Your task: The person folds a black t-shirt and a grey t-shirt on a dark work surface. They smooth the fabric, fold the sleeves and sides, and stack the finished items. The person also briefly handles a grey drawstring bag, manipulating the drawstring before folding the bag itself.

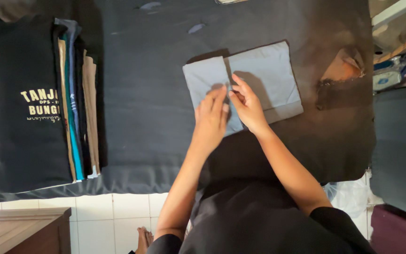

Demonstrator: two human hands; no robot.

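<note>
A stack of folded shirts (38,101) sits at the left of the dark tabletop (142,117). Near the middle, the left hand (211,120) rests flat, fingers together, on the pale grey folded cloth (264,75). Just beside it, the right hand (246,106) has its grip pinched on the cloth's central fold. The cloth lies flat, rectangular and smooth.
</note>
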